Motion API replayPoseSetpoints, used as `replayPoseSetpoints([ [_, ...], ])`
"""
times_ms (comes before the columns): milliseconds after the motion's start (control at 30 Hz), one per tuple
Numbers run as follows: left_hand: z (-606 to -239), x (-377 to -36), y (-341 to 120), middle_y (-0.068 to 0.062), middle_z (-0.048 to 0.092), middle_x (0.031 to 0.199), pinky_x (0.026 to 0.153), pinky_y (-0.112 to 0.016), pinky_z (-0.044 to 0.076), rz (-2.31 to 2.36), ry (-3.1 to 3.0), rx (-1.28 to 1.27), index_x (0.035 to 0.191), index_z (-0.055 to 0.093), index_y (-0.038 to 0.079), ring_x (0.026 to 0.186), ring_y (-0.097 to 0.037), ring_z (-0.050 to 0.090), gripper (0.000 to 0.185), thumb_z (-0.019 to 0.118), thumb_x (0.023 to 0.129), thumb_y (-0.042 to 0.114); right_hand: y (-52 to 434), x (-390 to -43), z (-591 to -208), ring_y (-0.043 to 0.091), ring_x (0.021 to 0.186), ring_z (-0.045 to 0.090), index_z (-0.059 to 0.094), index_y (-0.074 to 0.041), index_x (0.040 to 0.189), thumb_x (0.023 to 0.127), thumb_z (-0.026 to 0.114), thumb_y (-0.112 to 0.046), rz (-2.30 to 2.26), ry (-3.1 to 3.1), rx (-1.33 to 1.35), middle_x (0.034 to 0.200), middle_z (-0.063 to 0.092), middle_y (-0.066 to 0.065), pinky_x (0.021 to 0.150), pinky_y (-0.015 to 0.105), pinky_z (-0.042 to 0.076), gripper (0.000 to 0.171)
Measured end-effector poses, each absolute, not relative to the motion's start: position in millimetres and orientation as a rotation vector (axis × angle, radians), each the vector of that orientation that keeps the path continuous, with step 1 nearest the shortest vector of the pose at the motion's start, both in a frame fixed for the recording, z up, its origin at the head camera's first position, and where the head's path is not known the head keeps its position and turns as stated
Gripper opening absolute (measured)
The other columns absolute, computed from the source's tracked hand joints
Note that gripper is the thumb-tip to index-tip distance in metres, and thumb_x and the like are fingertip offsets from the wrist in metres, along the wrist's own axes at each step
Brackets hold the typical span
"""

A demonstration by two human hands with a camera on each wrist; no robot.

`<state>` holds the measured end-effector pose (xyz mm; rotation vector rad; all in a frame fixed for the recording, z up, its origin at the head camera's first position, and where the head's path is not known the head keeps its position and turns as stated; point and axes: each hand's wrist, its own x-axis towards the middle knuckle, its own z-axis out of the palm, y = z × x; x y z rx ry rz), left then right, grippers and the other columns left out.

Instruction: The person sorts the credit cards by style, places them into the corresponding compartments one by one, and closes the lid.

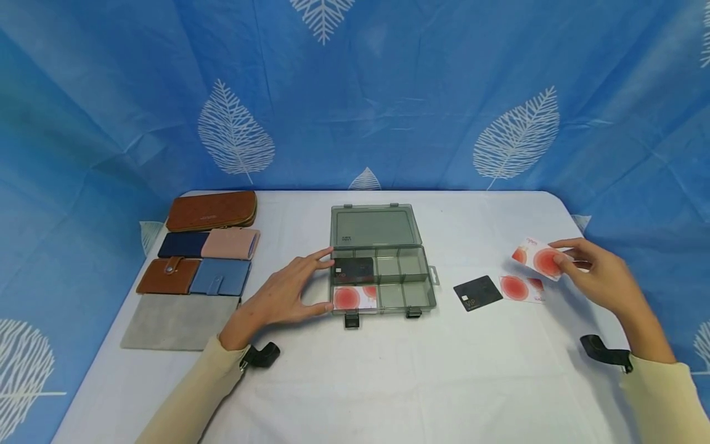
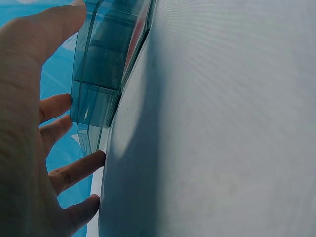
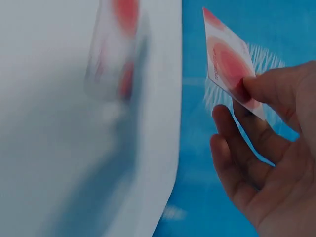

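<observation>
Right hand (image 1: pixel 596 274) pinching red-spotted card (image 1: pixel 537 258), left hand (image 1: pixel 288 293) spread against organizer box (image 1: pixel 383 271), "VIP" black card (image 1: pixel 477 292).

Bright, even light, soft shadows; head view bends at edges, both wrist views blurred close-up.

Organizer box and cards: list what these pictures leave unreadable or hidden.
- Print on the black card on the table: too small in the head view.
- Box compartments: in the left wrist view only an edge shows, the rest cut off by the frame and the left hand.
- Cards on the table in the right wrist view: blurred.
- Held card: its lower corner is covered by the right hand; print too small.
</observation>
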<state>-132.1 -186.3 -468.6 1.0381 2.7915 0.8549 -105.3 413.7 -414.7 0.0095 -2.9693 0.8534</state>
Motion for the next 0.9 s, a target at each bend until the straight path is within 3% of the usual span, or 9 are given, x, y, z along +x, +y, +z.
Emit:
replayPoseSetpoints([
  [100,-468,-133,-185,0.006,0.028,0.177,0.112,-0.065,0.046,0.854,2.788,1.039,0.162,0.050,0.014,0.153,-0.032,0.044,0.088,0.079,0.091,0.057,387,-109,-409,0.058,0.113,0.063,0.066,-0.001,0.136,0.108,0.067,-0.024,0.840,-2.901,0.056,0.127,0.066,0.034,0.082,0.037,0.063,0.037],
  [200,-468,-134,-185,0.006,0.029,0.177,0.112,-0.065,0.045,0.850,2.787,1.034,0.163,0.048,0.015,0.153,-0.032,0.044,0.089,0.079,0.091,0.058,357,-113,-405,0.057,0.111,0.065,0.067,-0.001,0.136,0.107,0.069,-0.019,0.835,-2.840,0.115,0.123,0.069,0.033,0.092,0.070,0.055,0.034],
  [367,-468,-134,-184,0.006,0.030,0.176,0.110,-0.065,0.047,0.843,2.790,1.030,0.163,0.048,0.016,0.151,-0.032,0.046,0.089,0.078,0.091,0.059,310,-118,-401,0.056,0.109,0.069,0.069,-0.004,0.135,0.106,0.070,-0.017,0.885,-2.810,0.238,0.119,0.073,0.030,0.094,0.073,0.052,0.032],
  [533,-468,-133,-184,0.006,0.029,0.177,0.108,-0.065,0.049,0.829,2.793,1.023,0.162,0.049,0.017,0.151,-0.032,0.046,0.088,0.078,0.091,0.060,268,-121,-394,0.045,0.102,0.075,0.072,-0.007,0.131,0.103,0.075,-0.012,0.940,-2.799,0.481,0.112,0.078,0.019,0.090,0.065,0.058,0.028],
  [900,-465,-133,-184,0.005,0.028,0.177,0.108,-0.064,0.049,0.812,2.808,1.022,0.164,0.047,0.018,0.149,-0.032,0.047,0.090,0.078,0.091,0.061,192,-126,-396,0.033,0.108,0.076,0.075,-0.013,0.129,0.104,0.073,-0.012,1.036,-2.813,0.766,0.121,0.078,0.007,0.090,0.055,0.061,0.025],
])
